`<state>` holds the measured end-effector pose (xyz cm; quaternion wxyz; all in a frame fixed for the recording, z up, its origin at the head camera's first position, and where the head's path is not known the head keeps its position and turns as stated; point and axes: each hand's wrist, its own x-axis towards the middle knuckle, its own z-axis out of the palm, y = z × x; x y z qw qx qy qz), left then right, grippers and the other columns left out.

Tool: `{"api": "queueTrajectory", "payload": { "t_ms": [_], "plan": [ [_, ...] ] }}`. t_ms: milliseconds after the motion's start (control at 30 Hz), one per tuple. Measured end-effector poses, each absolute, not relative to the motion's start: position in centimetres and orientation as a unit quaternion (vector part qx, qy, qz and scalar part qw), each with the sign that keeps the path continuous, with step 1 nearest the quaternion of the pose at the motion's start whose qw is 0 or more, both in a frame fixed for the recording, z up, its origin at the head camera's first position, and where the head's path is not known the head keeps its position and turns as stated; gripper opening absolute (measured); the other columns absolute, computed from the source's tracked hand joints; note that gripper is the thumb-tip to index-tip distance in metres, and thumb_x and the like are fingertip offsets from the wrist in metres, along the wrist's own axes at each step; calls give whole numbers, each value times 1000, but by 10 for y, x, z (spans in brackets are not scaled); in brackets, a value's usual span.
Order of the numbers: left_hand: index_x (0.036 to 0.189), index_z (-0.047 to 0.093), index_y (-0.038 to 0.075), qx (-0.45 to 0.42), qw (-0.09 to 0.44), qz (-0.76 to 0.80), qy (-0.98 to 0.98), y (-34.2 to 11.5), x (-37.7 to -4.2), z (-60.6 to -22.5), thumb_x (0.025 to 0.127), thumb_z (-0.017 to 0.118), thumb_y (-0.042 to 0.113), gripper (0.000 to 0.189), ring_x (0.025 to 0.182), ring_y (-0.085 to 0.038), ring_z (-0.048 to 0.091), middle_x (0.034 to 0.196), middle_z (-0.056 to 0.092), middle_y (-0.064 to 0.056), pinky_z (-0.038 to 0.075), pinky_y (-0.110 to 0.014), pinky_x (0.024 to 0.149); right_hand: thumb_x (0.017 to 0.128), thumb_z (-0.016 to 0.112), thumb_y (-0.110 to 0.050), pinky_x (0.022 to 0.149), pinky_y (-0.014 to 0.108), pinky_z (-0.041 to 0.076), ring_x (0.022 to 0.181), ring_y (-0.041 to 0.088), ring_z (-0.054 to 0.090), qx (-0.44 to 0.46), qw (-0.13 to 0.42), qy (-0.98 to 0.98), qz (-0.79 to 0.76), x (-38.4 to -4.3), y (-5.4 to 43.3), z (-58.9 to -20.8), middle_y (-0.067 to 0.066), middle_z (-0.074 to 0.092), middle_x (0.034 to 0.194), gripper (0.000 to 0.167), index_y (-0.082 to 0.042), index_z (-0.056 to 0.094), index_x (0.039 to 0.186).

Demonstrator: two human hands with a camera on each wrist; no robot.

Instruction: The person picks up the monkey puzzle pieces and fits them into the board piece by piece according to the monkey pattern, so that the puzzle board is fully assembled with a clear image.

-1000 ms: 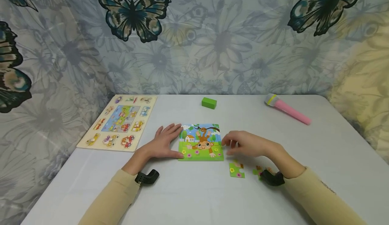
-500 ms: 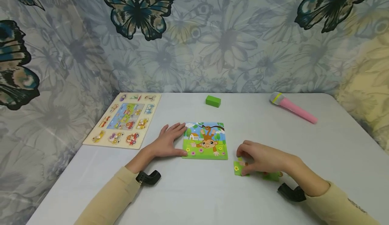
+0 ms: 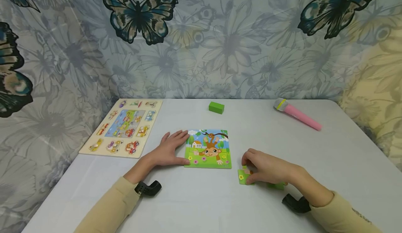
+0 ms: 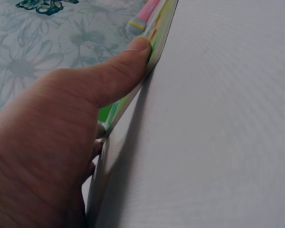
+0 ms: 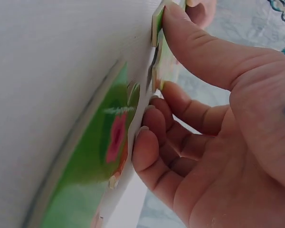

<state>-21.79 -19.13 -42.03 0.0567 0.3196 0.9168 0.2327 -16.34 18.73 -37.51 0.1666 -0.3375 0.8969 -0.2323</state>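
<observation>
A square jigsaw puzzle [image 3: 201,152] with a hanging monkey lies in the middle of the white table. My left hand [image 3: 169,152] rests along its left edge, fingers extended and the thumb on the near left corner. To the right of the puzzle, my right hand [image 3: 267,168] pinches a loose green puzzle piece [image 3: 241,177] with a yellow flower. In the right wrist view, the thumb presses one end of that piece and the index fingertip meets its other end. A second loose piece [image 5: 80,175], green with a pink flower, lies under the right hand, partly hidden in the head view.
A wooden board [image 3: 119,149] with vehicle pictures lies at the back left. Behind the puzzle sits a green block [image 3: 216,107], and a pink toy microphone [image 3: 298,115] is at the back right. Butterfly-patterned cloth [image 3: 201,51] hangs behind the table.
My right hand has left the puzzle's right edge, moved right and toward me, and taken hold of the yellow-flower piece. My left hand has stayed at the puzzle's left edge.
</observation>
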Motion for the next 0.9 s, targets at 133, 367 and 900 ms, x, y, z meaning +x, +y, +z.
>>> {"api": "queueTrajectory", "payload": {
  "t_ms": [133, 367, 900],
  "plan": [
    [157, 34, 2, 319, 53, 230, 918, -192, -218, -421, 83, 77, 53, 100, 152, -32, 15, 164, 26, -12, 0, -62, 116, 83, 85, -33, 72, 27, 45, 83, 11, 50, -334, 177, 890, -255, -165, 187, -376, -4, 52, 92, 43, -12, 55, 106],
    [157, 34, 2, 321, 50, 226, 918, -193, -219, -421, 83, 76, 54, 100, 152, -32, 14, 165, 25, -12, 0, -62, 116, 84, 85, -25, 65, 25, 45, 73, 7, 51, -343, 176, 877, -288, -168, 188, -377, -6, 53, 79, 39, -13, 54, 106],
    [157, 33, 2, 319, 57, 227, 918, -192, -217, -419, 83, 76, 54, 100, 152, -33, 15, 164, 25, -13, 0, -63, 116, 96, 72, -18, 67, 25, 50, 73, 10, 57, -373, 168, 842, -353, -170, 194, -372, -7, 60, 84, 19, -12, 56, 103]
  ]
}}
